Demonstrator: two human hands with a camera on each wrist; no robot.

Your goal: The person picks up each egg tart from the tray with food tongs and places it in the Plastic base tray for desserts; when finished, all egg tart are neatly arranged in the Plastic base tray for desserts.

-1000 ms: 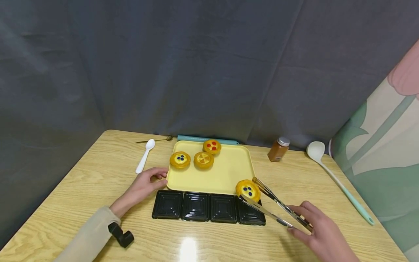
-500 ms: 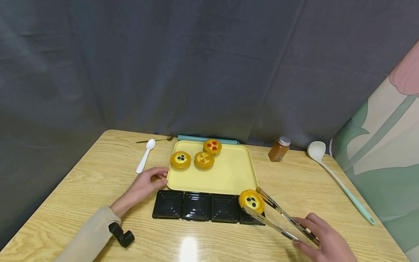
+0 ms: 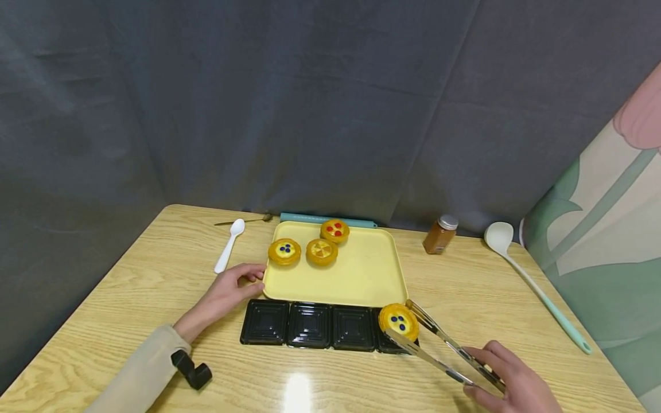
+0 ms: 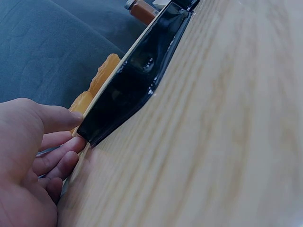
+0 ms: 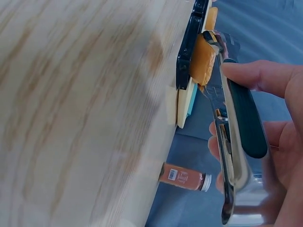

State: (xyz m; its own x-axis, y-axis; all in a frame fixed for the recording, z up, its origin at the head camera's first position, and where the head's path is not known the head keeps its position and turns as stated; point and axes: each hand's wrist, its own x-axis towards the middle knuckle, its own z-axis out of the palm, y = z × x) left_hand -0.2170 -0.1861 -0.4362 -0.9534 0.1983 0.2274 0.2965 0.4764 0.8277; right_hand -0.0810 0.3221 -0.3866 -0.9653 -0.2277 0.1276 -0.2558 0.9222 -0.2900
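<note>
My right hand (image 3: pixel 511 378) holds metal tongs (image 3: pixel 430 358) with dark green grips, seen in the right wrist view with the thumb on one grip (image 5: pixel 246 118). The tong arms lie on either side of a blueberry tart (image 3: pixel 399 322), which sits in the rightmost compartment of a black divided tray (image 3: pixel 308 326). My left hand (image 3: pixel 229 288) touches the left edge of a yellow tray (image 3: pixel 361 275), thumb and fingers apart. On that tray lie another blueberry tart (image 3: pixel 284 252), a yellow-wedge tart (image 3: pixel 322 252) and a red-berry tart (image 3: pixel 334 231).
A white spoon (image 3: pixel 229 246) and a thin dark utensil (image 3: pixel 245 221) lie at the back left. Behind the yellow tray is a teal bar (image 3: pixel 361 223). A brown-filled jar (image 3: pixel 439 235) and a ladle (image 3: pixel 537 292) are at the right. Dark curtain (image 3: pixel 310 115) hangs behind.
My right hand, with the tongs and blueberry tart, has moved right and toward me, from the yellow tray's front edge onto the rightmost black compartment. The left hand has not moved.
</note>
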